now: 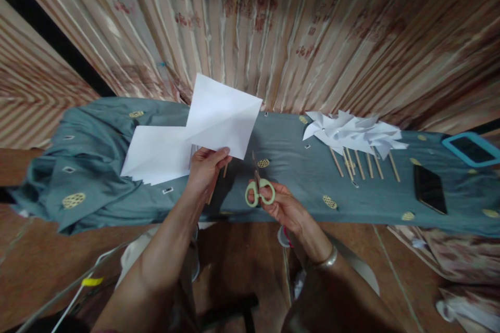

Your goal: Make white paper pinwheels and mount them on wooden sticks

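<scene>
Pinching paper by its edge mid-frame, left hand likely avoids creasing it; lower centre, right hand grips scissors.

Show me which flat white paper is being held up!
It's the sheet pinched in the left hand, raised above the cloth. The other flat sheets lie overlapping on the cloth, to its left.

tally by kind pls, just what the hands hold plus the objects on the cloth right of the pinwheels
Sheet of paper: 1
Scissors: 1
Black phone: 1
Blue-framed device: 1
Total: 4
</scene>
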Available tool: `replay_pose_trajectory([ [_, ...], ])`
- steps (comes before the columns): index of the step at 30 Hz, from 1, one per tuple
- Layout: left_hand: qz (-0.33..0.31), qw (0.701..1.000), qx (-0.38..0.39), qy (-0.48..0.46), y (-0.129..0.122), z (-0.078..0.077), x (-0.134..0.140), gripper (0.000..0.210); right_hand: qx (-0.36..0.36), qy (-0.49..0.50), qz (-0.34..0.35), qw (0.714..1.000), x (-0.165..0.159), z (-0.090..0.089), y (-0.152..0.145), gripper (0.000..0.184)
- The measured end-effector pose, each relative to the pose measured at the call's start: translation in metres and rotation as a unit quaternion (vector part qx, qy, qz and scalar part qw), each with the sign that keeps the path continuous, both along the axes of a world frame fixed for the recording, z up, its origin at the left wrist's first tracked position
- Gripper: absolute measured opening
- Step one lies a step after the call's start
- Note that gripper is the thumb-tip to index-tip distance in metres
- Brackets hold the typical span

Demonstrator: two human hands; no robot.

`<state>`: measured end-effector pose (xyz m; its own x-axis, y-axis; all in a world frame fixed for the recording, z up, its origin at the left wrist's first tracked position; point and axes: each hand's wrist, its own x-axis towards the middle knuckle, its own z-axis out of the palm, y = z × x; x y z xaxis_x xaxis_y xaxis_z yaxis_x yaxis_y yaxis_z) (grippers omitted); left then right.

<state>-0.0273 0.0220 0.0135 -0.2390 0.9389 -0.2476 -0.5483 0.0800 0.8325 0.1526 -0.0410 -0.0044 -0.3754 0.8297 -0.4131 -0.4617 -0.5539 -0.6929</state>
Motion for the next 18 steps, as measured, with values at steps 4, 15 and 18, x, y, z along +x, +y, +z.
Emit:
replay_pose_trajectory([
  [4,0.005,1.000,-0.002,0.004,-0.0002,0.0021,-0.0031,0.032,-0.017,0.006,-0.012,1.000,-0.0022,-0.0013,-0.0002,0.031],
  [15,-0.021,0.999,0.000,0.036,-0.0047,0.0015,-0.0019,0.027,0.131,-0.160,0.005,0.978,-0.0068,-0.0079,-0.0032,0.046],
  [18,-0.034,0.998,-0.004,0.046,-0.0059,-0.0020,0.0017,0.026,0.150,-0.169,0.023,0.974,-0.0074,-0.0082,-0.0004,0.044],
])
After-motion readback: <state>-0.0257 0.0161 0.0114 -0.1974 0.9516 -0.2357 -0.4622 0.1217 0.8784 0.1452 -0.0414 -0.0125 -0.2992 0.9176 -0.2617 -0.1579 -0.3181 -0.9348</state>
